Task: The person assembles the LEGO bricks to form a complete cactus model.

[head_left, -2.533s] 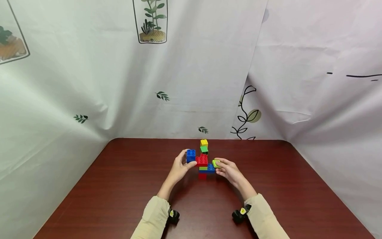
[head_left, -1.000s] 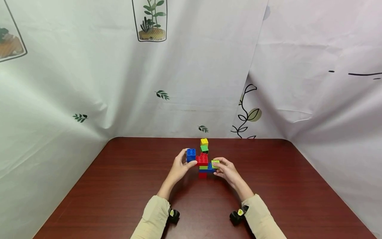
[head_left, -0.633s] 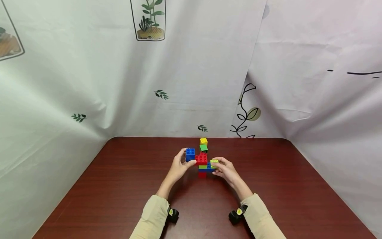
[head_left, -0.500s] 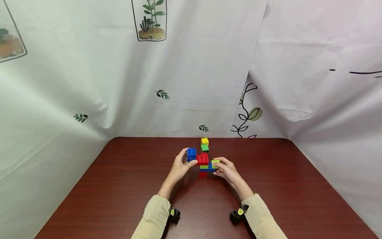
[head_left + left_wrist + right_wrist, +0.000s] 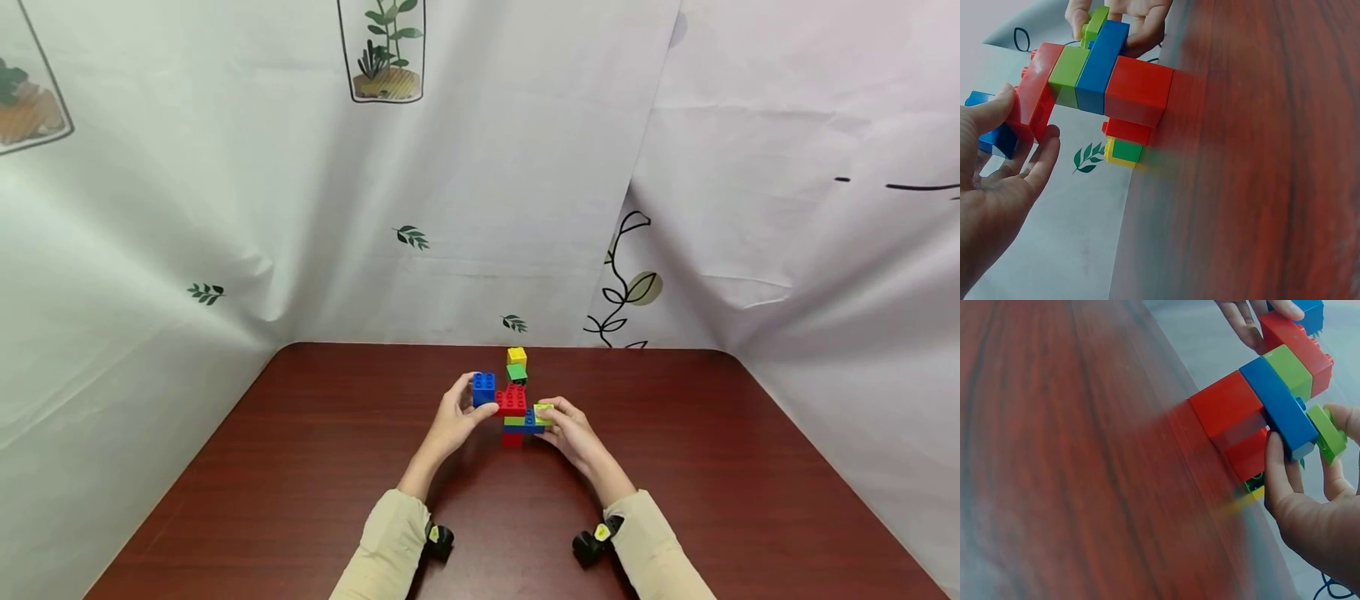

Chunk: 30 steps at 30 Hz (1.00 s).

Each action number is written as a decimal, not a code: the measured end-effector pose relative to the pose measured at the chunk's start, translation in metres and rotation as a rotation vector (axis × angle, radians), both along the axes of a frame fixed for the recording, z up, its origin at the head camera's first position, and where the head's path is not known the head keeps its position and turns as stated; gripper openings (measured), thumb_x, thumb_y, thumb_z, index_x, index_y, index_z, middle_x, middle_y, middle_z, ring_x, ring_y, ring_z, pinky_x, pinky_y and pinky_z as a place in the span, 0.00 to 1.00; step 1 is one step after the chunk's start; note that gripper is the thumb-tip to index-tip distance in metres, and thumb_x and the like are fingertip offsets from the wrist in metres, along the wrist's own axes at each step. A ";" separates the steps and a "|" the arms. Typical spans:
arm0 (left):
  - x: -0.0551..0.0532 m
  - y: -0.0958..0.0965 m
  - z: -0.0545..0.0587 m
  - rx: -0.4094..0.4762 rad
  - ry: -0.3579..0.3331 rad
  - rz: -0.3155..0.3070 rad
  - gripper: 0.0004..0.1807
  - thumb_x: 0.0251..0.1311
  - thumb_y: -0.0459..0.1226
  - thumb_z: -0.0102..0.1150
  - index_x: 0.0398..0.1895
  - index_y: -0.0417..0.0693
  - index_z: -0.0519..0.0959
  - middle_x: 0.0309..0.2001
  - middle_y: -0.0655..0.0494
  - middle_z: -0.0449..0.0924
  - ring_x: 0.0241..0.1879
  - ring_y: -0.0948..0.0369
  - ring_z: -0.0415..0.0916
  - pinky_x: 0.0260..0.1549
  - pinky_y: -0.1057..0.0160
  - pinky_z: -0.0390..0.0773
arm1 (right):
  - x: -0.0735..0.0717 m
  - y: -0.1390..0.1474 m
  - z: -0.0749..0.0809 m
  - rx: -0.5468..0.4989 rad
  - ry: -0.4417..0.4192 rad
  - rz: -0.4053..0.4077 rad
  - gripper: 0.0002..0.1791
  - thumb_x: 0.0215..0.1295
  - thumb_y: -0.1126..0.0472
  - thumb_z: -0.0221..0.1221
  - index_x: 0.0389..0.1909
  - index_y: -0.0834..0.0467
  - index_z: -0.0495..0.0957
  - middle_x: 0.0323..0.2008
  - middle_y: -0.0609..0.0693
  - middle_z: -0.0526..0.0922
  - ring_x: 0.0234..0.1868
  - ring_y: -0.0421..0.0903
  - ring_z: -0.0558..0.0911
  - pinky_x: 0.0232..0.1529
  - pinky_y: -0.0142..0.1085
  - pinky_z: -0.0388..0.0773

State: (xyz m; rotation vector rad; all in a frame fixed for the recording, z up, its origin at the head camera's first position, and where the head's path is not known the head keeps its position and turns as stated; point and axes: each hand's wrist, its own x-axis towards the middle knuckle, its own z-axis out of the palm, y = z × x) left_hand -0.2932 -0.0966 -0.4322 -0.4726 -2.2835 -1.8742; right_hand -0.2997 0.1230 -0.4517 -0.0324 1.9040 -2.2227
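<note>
A: ok so how much room is there around those hands?

B: Decent. Pale cloth [image 5: 480, 167] hangs beyond the far edge of the dark red table [image 5: 300, 467], so past the fingertips is the tight side. Bare wood outside both sets of fingers, and back toward the wrists.

A: and the build?

B: The brick build [image 5: 512, 405] is right between the two sets of fingers, red block [image 5: 1227, 407] at the bottom. Can't tell if that's flat on the wood or a hair above.

A: hands?

B: Left hand [image 5: 450, 423] grips one end: thumb on the red brick [image 5: 1036, 90], fingers round the blue brick [image 5: 483, 388] beside it. Right hand [image 5: 577, 433] has lower fingers under the long blue bar [image 5: 1279, 407] and a narrow thumb-and-finger pinch on the lime brick [image 5: 1327, 434].

A: so which step is this?

B: Reads to me like seating the lime brick on the bar's end. It looks a bit skewed there, so I doubt it's fully down. I'd say the next move calls for squaring it up, then thumb pressing down against the fingers underneath.

A: anything to bump?

B: Green brick [image 5: 517, 372] and yellow brick [image 5: 517, 355], beyond the fingertips near the far edge. No idea if they're attached.
</note>
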 end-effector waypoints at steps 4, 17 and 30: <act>0.000 0.001 0.002 -0.005 0.003 0.004 0.25 0.62 0.34 0.62 0.62 0.41 0.68 0.50 0.38 0.78 0.50 0.50 0.76 0.60 0.42 0.74 | 0.000 0.000 0.000 -0.020 0.003 -0.009 0.16 0.68 0.64 0.52 0.54 0.66 0.67 0.41 0.46 0.76 0.40 0.39 0.80 0.43 0.30 0.80; -0.001 0.001 0.001 -0.004 0.000 -0.009 0.25 0.61 0.34 0.63 0.61 0.41 0.69 0.49 0.38 0.78 0.49 0.51 0.77 0.59 0.42 0.74 | 0.002 -0.001 -0.001 -0.077 0.011 -0.057 0.14 0.65 0.68 0.54 0.50 0.67 0.71 0.34 0.43 0.80 0.35 0.37 0.81 0.39 0.30 0.81; -0.002 -0.001 0.002 -0.020 -0.010 0.009 0.25 0.62 0.34 0.62 0.61 0.41 0.69 0.49 0.39 0.78 0.49 0.51 0.76 0.58 0.42 0.75 | -0.002 -0.002 -0.008 -0.022 0.044 -0.071 0.07 0.66 0.66 0.56 0.44 0.60 0.74 0.38 0.46 0.78 0.38 0.40 0.80 0.39 0.30 0.82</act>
